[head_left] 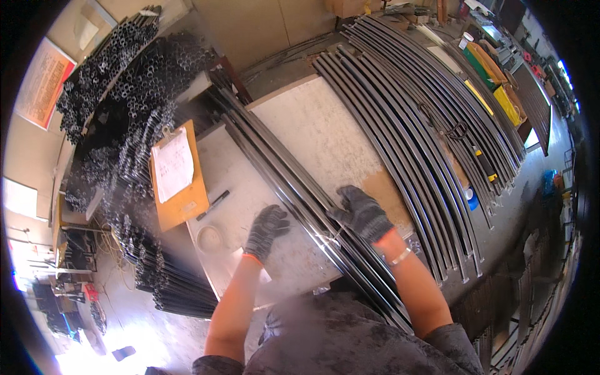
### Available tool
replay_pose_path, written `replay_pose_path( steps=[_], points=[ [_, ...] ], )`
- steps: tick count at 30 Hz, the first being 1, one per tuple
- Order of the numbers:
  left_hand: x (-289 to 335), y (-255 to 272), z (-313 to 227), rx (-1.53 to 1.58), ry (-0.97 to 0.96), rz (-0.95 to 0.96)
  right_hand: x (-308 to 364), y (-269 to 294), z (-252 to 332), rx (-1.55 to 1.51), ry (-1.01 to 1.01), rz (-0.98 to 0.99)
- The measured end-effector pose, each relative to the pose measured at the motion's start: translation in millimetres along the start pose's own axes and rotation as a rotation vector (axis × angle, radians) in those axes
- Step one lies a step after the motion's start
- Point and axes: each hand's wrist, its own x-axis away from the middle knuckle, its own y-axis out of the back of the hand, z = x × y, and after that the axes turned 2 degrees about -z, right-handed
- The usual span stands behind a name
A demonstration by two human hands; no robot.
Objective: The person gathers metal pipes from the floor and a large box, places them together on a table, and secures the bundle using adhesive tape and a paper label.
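Note:
A bundle of long dark metal tubes [290,197] runs slantwise across the worktable, from the far left toward my body. A thin pale band [331,237] seems to cross it near my hands. My left hand [267,231], in a dark grey knit glove, is held over the tabletop just left of the bundle, fingers apart and slightly bent, holding nothing. On the bundle's other side is my right hand [362,215], gloved alike, thumb and fingers apart. Its thumb side reaches the tubes' edge; whether it presses on them is hard to see.
A clipboard with paper [175,165], a black marker [212,205] and a tape roll [209,239] lie at left. Many tubes [400,144] are laid out at right, with a yellow-black handled tool [486,165] on them. Stacked tube ends [134,94] rise far left.

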Motion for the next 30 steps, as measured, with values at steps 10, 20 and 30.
replay_pose_path(
  steps=[10,20,30],
  points=[
    [-26.1,-6.4,28.6,-0.032,0.065,0.287,-23.0,-66.0,7.2,0.000,-0.235,-0.030],
    [-19.1,19.5,44.6,-0.167,0.331,0.694,112.9,-82.1,56.7,-0.173,-0.547,-0.193],
    [51.2,23.2,44.3,-0.227,0.583,0.701,184.7,-133.7,115.7,-0.083,-0.596,-0.516]
  ],
)
